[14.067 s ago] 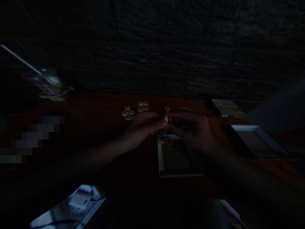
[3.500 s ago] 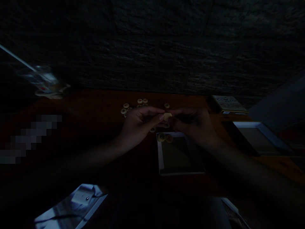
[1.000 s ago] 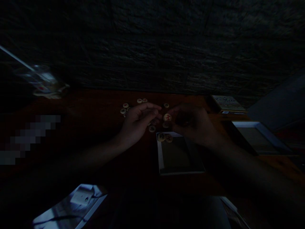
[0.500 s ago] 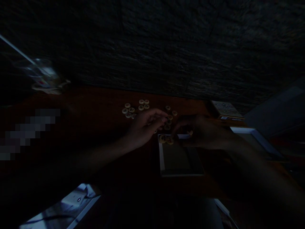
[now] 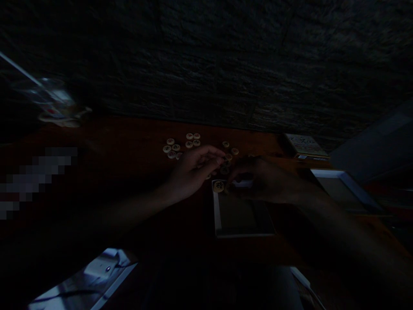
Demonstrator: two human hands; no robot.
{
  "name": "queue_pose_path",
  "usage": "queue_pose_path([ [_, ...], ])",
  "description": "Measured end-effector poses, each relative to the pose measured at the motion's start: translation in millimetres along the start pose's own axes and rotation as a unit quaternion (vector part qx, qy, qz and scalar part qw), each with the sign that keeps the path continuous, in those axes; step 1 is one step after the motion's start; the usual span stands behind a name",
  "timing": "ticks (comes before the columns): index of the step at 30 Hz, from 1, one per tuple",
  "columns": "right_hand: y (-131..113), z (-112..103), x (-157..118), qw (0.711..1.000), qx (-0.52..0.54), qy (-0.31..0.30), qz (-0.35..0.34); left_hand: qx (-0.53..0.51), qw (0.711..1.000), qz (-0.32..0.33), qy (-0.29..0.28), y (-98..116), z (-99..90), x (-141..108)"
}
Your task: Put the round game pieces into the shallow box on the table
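My left hand (image 5: pixel 195 170) is curled above the table, thumb and forefinger close together beside the loose Chinese chess pieces; the dark hides what they hold, if anything. Below it, an open shallow box (image 5: pixel 217 215) stands on the table. One round piece (image 5: pixel 218 186) with a dark character lies in its far left corner. Over the box's far side reaches my right hand (image 5: pixel 263 178), its thumb and forefinger pinched on another Chinese chess piece (image 5: pixel 226 187), seen dimly next to the first. Loose pieces (image 5: pixel 235 151) lie just beyond both hands.
Several more pieces (image 5: pixel 189 144) sit in groups at the back. A second open tray (image 5: pixel 329 173) and a small printed box (image 5: pixel 305 145) are to the right. At far left stands a clear cup (image 5: pixel 53 99) with a straw. A stone wall (image 5: pixel 206 64) rises behind the table.
My right hand has shifted slightly left, its fingers closing at the second piece in the box, which now looks tilted. My left hand keeps nearly the same pose.
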State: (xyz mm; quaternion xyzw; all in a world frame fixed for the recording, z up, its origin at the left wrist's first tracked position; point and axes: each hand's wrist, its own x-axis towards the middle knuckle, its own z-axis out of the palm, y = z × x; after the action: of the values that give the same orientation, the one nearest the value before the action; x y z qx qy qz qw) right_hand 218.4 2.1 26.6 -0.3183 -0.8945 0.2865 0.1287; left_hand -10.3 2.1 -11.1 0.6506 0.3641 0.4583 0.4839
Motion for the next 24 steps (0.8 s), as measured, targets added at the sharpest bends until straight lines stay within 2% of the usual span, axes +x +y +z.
queue_pose_path([
  [24, 4.0, 0.9, 0.2, 1.0, -0.02, 0.013, 0.003, 0.008, 1.0, 0.001, -0.006, 1.4, 0.6, 0.6],
])
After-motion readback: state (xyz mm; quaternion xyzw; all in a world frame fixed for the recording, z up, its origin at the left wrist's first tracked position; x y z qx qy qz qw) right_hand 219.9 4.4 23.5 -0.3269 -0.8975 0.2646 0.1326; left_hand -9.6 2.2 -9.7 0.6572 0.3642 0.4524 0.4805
